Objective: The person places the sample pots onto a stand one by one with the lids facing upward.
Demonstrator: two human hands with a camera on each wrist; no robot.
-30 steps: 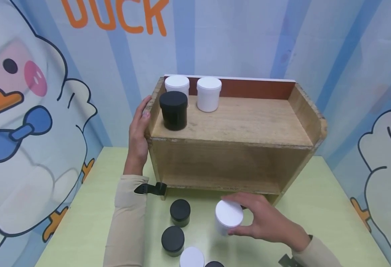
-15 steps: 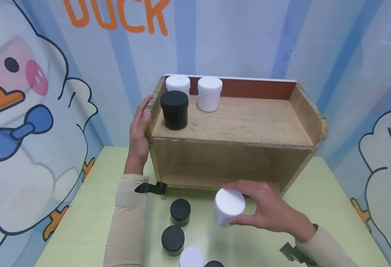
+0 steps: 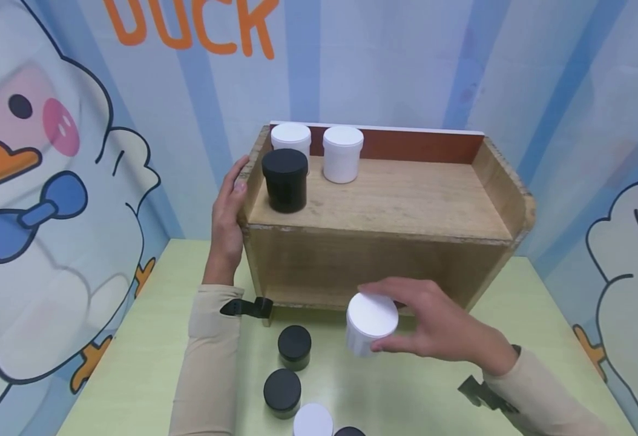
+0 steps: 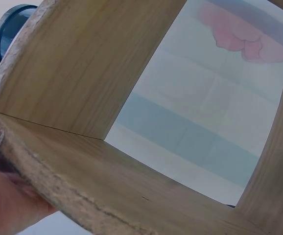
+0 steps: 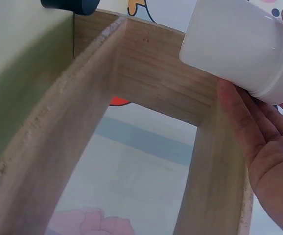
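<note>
My right hand (image 3: 430, 324) pinches a white lidded jar (image 3: 372, 324) between thumb and fingers, in front of the lower compartment of a wooden shelf (image 3: 401, 209). The right wrist view shows the same jar (image 5: 237, 44) tilted in that frame, fingers beneath it. My left hand (image 3: 226, 224) rests along the outer face of the shelf's left side panel, fingers fairly straight. On the top board stand a black jar (image 3: 285, 181) at the front left, a white jar (image 3: 292, 134) behind it and another white jar (image 3: 342, 154) to the right.
On the pale green table (image 3: 128, 357) before the shelf stand a black jar (image 3: 294, 346), a second black jar (image 3: 282, 392), a white jar (image 3: 313, 421) and a partly cut-off black lid (image 3: 350, 431). A duck-print curtain (image 3: 395, 60) hangs behind and at both sides.
My right hand has raised the white jar and brought it closer to the shelf. The left hand stays against the side panel, and the other jars have not moved.
</note>
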